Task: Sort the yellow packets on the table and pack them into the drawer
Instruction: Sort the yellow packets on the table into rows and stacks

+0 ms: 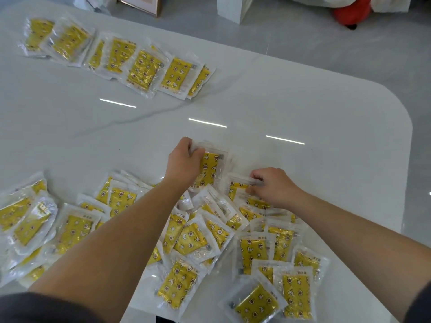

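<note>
Dozens of crinkly clear-and-yellow packets (189,241) heaped the near edge of the glossy white tabletop (303,108), its far corner rounded, open surface lying between them and a far row (144,68). The left grip (184,159) clamped a star-printed packet (211,169); the right grip (272,185) pinched a second packet (238,185).

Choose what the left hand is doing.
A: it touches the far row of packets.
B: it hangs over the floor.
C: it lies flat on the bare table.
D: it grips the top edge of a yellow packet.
D: the left hand curls its fingers over the clear top edge of a yellow packet at the far side of the near pile; the far row lies well apart from it.
</note>
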### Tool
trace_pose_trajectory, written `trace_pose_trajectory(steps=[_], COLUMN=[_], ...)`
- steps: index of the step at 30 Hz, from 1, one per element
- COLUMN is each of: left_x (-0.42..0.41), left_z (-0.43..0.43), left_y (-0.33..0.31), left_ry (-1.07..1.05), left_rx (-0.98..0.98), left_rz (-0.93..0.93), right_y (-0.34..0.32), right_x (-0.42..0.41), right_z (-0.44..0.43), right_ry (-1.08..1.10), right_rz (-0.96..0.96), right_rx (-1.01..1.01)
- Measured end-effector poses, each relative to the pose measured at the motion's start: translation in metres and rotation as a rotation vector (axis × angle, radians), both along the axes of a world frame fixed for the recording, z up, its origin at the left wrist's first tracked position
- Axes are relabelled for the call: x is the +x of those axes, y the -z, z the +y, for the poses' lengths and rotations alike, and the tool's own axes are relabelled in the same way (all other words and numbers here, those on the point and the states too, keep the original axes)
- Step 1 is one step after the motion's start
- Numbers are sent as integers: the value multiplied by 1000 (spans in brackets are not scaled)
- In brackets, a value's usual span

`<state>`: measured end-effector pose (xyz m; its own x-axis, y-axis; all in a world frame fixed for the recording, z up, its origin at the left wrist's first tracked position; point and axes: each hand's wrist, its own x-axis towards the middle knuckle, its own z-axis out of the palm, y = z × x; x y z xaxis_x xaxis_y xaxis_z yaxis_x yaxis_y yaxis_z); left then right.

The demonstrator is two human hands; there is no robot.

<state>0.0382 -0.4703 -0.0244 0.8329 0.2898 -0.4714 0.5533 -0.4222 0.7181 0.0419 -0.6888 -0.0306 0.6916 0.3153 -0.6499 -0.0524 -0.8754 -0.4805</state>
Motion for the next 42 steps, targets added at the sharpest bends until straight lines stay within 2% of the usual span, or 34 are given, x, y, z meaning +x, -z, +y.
trace_pose_trajectory(steps=[4,10,15,25,29,35,39,42], left_x=[8,46,101,220,249,248,225,198], left_z=[15,43,62,73,78,83,81,75], left_y=[-5,-9,-14,-4,11,27,25,16], left_ry=[-72,-90,-69,119,147,167,200,203], left_rx=[8,34,69,168,269,334,378,380], left_rz=[-13,-28,-73,-104,-110,-128,-199,-268], right_y=[-9,-24,-28,0,15,29,18,14], right_x=[6,60,117,222,251,247,225,198], right_z=[1,7,22,61,77,77,71,63], right_ry=[118,435,590,545,434,384,297,273], right_rz=[30,-129,-136,-172,-289,-438,-503,-506], right_rx=[126,245,280,192,95,-5,-89,-79])
